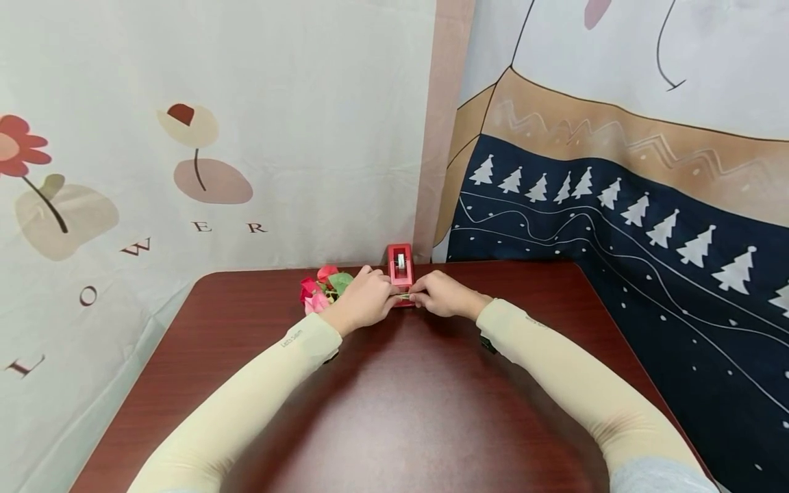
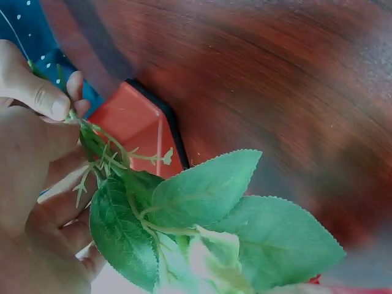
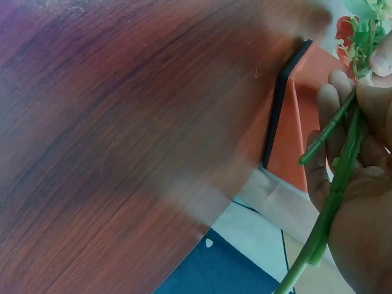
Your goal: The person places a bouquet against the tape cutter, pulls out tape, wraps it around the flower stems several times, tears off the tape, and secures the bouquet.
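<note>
Both hands meet over the front of a red tape dispenser (image 1: 402, 276), gripping the green stems (image 3: 343, 184) of a bunch of artificial flowers (image 1: 317, 302). My left hand (image 1: 368, 298) holds the bunch on its leafy side; broad green leaves (image 2: 208, 190) spread below its fingers in the left wrist view. Red and pink blooms stick out to the left of that hand. My right hand (image 1: 444, 294) pinches the stems close to the left fingertips, and the cut ends run down across its palm in the right wrist view. The fingers partly hide the spot where they meet.
The dispenser, with a roll of tape (image 1: 401, 261) in it, stands near the far edge of the dark red wooden table (image 1: 394, 411). Behind the table hangs a pale curtain (image 1: 333, 137) with printed flowers, and a navy tree-patterned cloth (image 1: 555, 226) hangs at the right.
</note>
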`<action>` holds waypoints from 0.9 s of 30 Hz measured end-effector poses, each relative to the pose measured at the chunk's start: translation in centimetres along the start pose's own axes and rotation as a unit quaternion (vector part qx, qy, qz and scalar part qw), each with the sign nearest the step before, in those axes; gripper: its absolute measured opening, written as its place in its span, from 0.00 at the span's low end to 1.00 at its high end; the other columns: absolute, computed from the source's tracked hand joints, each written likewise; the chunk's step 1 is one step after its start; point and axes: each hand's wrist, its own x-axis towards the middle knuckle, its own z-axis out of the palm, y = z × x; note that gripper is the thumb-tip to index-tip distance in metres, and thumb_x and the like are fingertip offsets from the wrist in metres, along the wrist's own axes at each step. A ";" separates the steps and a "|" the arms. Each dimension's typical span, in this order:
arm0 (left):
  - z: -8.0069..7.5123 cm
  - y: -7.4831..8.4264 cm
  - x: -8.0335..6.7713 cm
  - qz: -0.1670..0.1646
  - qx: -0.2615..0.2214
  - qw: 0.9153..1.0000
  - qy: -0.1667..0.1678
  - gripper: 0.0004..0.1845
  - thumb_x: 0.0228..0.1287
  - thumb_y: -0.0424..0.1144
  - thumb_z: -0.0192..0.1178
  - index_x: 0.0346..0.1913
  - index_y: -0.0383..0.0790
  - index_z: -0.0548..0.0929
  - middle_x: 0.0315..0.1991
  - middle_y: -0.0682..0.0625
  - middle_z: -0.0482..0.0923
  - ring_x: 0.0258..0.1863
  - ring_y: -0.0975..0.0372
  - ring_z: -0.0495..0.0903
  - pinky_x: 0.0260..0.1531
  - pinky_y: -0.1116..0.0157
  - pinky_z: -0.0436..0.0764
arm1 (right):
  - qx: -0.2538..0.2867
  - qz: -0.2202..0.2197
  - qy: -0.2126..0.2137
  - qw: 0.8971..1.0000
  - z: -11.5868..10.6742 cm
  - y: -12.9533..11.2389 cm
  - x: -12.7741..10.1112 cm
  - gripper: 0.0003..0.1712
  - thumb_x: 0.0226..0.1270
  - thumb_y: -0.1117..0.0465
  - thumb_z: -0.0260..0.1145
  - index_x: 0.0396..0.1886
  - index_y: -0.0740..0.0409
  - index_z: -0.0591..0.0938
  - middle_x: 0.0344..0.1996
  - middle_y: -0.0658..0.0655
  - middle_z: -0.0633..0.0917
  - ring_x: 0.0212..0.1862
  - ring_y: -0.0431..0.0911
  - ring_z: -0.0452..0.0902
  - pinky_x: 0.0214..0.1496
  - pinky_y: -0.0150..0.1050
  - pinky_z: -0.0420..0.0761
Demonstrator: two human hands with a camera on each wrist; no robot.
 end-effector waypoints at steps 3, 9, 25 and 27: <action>-0.1 0.0 0.1 -0.018 -0.012 1.000 -0.022 0.12 0.82 0.48 0.64 0.44 0.47 0.94 0.47 0.48 0.94 0.51 0.51 0.87 0.52 0.52 0.75 | -0.002 0.001 0.000 1.000 0.1 0.2 0.0 0.10 0.83 0.62 0.67 0.47 0.58 0.94 0.30 0.49 0.90 0.34 0.38 0.81 0.47 0.37 0.86; -0.3 0.3 0.0 -0.032 -0.027 0.998 -0.044 0.10 0.81 0.45 0.65 0.44 0.45 0.93 0.49 0.48 0.92 0.52 0.50 0.85 0.54 0.52 0.75 | 0.010 0.011 0.002 1.000 0.2 0.2 0.0 0.10 0.83 0.61 0.68 0.49 0.57 0.94 0.32 0.51 0.92 0.35 0.39 0.82 0.48 0.38 0.87; -0.2 0.5 -0.3 -0.032 -0.049 0.998 -0.036 0.09 0.80 0.41 0.63 0.43 0.45 0.92 0.38 0.52 0.93 0.47 0.52 0.88 0.51 0.52 0.75 | 0.008 0.016 0.004 1.000 0.3 -0.3 -0.6 0.11 0.84 0.60 0.67 0.49 0.56 0.94 0.39 0.56 0.94 0.37 0.41 0.81 0.48 0.39 0.85; -0.1 0.6 -0.4 -0.029 -0.057 0.997 -0.039 0.09 0.80 0.40 0.63 0.45 0.45 0.93 0.41 0.52 0.94 0.48 0.52 0.88 0.52 0.52 0.74 | 0.009 0.020 0.002 1.000 0.3 -0.3 -0.7 0.11 0.83 0.59 0.67 0.49 0.56 0.94 0.40 0.55 0.94 0.38 0.40 0.81 0.48 0.39 0.85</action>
